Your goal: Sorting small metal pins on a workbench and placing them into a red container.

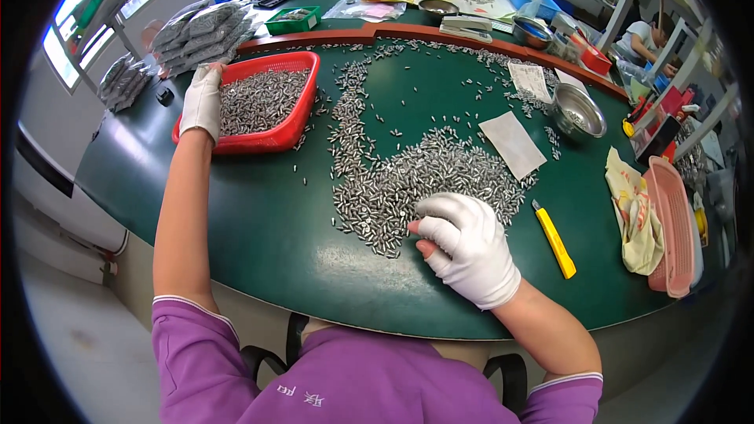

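Note:
White fingerless-tipped gloves cover both my hands. At the left, my left hand [203, 104] grips the far left rim of a red plastic basket [263, 142], which is filled with small metal pins. The fingers wrap over that rim. My right hand [473, 253] is at the near right edge of a large heap of small silvery metal pins [408, 180] on the green table. Its fingers are bent, and the bare tips of thumb and forefinger stand slightly apart with nothing visible between them. The palm side is hidden.
A yellow utility knife [556, 242], a pale card [513, 144] and a steel bowl [578, 112] lie to the right. Beyond them is a pink basket [667, 228] with a cloth. Stacked grey bags [206, 30] stand far left. A red-brown ledge [345, 37] borders the far side; people sit behind it.

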A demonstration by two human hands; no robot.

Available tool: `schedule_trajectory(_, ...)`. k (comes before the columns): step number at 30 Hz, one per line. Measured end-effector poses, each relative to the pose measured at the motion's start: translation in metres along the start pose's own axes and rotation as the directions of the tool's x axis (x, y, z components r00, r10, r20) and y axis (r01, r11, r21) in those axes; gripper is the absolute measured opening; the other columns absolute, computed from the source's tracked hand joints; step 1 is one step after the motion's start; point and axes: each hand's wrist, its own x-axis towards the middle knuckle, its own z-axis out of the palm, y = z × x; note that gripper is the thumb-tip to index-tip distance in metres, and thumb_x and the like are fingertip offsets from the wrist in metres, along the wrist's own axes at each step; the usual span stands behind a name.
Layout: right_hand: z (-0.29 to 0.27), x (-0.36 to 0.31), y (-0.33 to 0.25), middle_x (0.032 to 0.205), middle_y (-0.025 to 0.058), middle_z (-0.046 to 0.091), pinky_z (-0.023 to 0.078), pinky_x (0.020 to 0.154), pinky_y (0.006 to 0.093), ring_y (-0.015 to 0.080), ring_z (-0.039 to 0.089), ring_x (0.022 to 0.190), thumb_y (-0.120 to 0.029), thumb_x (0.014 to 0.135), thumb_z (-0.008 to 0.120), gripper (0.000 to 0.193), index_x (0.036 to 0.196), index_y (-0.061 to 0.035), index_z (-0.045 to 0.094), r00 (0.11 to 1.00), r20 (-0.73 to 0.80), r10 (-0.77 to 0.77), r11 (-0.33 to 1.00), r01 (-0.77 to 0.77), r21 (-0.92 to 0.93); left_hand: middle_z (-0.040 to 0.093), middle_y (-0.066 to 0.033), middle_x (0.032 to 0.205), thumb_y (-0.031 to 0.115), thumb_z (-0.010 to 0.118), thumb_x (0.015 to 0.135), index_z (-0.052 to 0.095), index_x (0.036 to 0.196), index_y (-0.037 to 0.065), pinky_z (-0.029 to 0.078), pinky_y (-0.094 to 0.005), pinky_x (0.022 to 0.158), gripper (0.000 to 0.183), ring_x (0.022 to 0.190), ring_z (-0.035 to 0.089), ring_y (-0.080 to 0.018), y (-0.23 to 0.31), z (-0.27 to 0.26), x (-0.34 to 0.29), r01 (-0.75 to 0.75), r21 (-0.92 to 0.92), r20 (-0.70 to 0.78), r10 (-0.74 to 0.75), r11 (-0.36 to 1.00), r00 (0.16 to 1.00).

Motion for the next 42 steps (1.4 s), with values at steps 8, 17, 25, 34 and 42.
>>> schedule_trajectory(8, -0.001, -0.005, 0.005, 0.105, 0.0061, 0.061, 0.050, 0.082, 0.0400, 0.0277, 0.060, 0.098, -0.006, 0.067, 0.074, 0.033, 0.097, -0.0112, 0.062, 1.000, 0.004, 0.023, 0.999, -0.022, -0.042, 0.064, -0.0093, 0.117, 0.029, 0.057, 0.097, 0.063, 0.114, 0.002, 0.038, -0.0300, 0.100, 0.033, 0.109, 0.056, -0.0183, -0.048, -0.010, 0.011, -0.026, 0.200, -0.137, 0.055, 0.979, 0.989)
schedule_trajectory(17, -0.033, -0.004, -0.001, 0.106, 0.0027, 0.062, 0.048, 0.079, 0.0382, 0.0250, 0.060, 0.093, -0.011, 0.071, 0.073, 0.037, 0.107, -0.0122, 0.063, 0.992, -0.047, 0.115, 0.943, -0.124, -0.308, 0.061, -0.0077, 0.119, 0.007, 0.056, 0.097, 0.056, 0.098, 0.002, 0.043, -0.0247, 0.088, 0.005, 0.098, 0.053, -0.0099, 0.025, 0.033, -0.087, -0.345, -0.010, -0.012, 0.345, 0.939, 0.939)
schedule_trajectory(25, -0.104, -0.065, -0.007, 0.119, 0.0102, 0.061, 0.048, 0.092, 0.0407, 0.0313, 0.058, 0.107, -0.012, 0.073, 0.076, 0.050, 0.121, -0.0069, 0.062, 0.707, -0.101, 0.700, 0.528, -0.608, -0.593, 0.057, -0.0160, 0.128, 0.000, 0.073, 0.065, 0.055, 0.081, 0.008, 0.046, -0.0518, 0.095, 0.025, 0.125, 0.048, -0.0475, 0.076, 0.052, -0.264, -0.561, 0.243, 0.652, 0.295, 0.791, 0.699)
schedule_trajectory(34, -0.101, -0.128, 0.006, 0.105, 0.0131, 0.062, 0.052, 0.081, 0.0398, 0.0328, 0.062, 0.092, -0.011, 0.083, 0.072, 0.023, 0.103, -0.0028, 0.064, 0.549, -0.305, 0.778, 0.352, -0.783, -0.512, 0.049, -0.0159, 0.140, 0.003, 0.075, 0.065, 0.057, 0.084, 0.006, 0.038, -0.0516, 0.103, 0.026, 0.135, 0.038, -0.0461, 0.082, 0.065, -0.290, -0.554, 0.373, 0.736, 0.127, 0.744, 0.665)
schedule_trajectory(42, -0.073, -0.102, -0.098, 0.083, 0.0094, 0.062, 0.049, 0.067, 0.0282, 0.0148, 0.060, 0.070, -0.033, 0.096, 0.059, 0.046, 0.126, 0.0008, 0.052, 0.462, -0.007, 0.887, 0.445, -0.849, 0.286, 0.050, -0.0162, 0.139, 0.003, 0.072, 0.068, 0.060, 0.088, 0.008, 0.039, -0.0511, 0.102, 0.024, 0.133, 0.040, -0.0462, 0.078, 0.062, -0.291, -0.582, 0.383, 0.726, 0.155, 0.718, 0.670)
